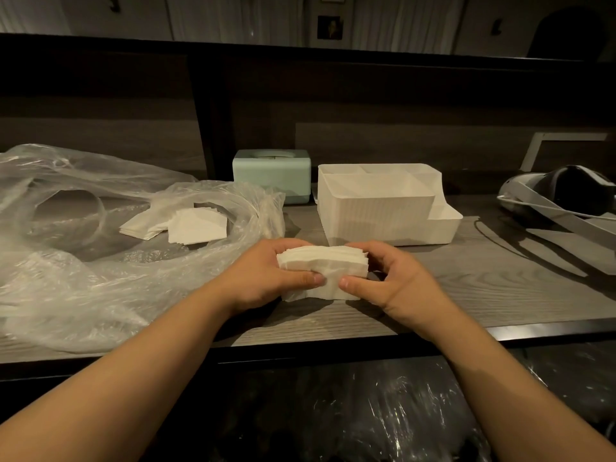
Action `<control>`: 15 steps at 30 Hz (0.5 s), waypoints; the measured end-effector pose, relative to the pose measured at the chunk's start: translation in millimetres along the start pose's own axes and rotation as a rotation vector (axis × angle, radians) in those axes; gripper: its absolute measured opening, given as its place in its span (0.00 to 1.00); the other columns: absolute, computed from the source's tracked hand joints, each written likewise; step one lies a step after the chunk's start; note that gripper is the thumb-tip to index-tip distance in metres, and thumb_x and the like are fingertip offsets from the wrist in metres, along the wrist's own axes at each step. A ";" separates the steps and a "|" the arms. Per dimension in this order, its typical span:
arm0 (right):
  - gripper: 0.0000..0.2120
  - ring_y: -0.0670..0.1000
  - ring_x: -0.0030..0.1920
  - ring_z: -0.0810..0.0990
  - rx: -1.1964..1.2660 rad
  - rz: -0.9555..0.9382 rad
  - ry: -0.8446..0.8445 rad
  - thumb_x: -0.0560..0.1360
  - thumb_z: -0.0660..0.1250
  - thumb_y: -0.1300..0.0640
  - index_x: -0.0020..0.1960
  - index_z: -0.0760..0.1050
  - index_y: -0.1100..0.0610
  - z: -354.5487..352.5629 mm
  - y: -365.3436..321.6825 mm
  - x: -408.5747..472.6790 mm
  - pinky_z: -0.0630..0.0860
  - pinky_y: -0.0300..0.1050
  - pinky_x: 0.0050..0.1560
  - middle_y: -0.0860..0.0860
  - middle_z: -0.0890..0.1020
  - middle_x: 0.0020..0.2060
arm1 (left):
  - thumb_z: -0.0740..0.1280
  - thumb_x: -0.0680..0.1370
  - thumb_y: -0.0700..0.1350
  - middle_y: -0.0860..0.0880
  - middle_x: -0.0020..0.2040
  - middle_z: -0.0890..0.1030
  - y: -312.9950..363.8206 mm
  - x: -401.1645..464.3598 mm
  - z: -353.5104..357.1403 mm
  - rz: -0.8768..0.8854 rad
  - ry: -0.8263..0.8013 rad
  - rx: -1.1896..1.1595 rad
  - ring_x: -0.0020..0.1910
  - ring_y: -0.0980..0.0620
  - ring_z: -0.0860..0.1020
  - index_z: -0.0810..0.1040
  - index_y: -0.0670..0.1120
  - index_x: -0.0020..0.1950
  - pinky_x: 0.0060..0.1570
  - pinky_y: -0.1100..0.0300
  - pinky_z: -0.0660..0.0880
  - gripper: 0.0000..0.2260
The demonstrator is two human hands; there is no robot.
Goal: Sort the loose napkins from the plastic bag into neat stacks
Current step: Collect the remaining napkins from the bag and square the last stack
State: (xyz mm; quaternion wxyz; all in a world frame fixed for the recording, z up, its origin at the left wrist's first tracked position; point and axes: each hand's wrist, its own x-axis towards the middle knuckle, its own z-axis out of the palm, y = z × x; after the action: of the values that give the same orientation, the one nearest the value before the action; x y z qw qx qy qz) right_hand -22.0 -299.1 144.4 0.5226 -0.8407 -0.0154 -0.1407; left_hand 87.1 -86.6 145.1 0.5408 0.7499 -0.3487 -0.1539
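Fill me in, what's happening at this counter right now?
A person holds a stack of napkins between the left hand and right hand, thumbs pressed on its front, just above the counter. More napkins lie loose in the open plastic bag to the left. A white organizer and a green box stand behind.

Both forearms extended forward, converging — left hand (263, 275) and right hand (393, 281) facing each other, fingers curled, thumbs pressed toward centre — gripping one napkin stack (321, 270).
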 end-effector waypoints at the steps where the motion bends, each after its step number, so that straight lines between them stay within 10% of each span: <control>1: 0.15 0.40 0.50 0.82 0.009 -0.004 -0.002 0.73 0.77 0.61 0.57 0.82 0.49 -0.3 -0.6 0.8 0.78 0.31 0.51 0.46 0.86 0.48 | 0.79 0.72 0.44 0.49 0.51 0.87 1.0 -0.8 0.2 0.001 -0.006 0.000 0.51 0.50 0.84 0.84 0.51 0.60 0.51 0.61 0.80 0.17; 15: 0.12 0.44 0.49 0.84 0.063 0.104 0.034 0.73 0.76 0.60 0.55 0.82 0.50 -11.6 -7.7 11.7 0.82 0.41 0.52 0.47 0.87 0.47 | 0.78 0.74 0.48 0.51 0.48 0.87 11.3 0.5 5.6 -0.048 0.091 0.077 0.49 0.50 0.84 0.85 0.54 0.55 0.55 0.49 0.80 0.11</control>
State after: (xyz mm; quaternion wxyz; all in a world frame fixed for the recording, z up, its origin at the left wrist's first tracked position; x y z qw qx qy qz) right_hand -14.7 -307.2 159.0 0.5555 -0.8210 0.0328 -0.1273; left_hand 80.0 -92.7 153.5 0.5232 0.7843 -0.3113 -0.1190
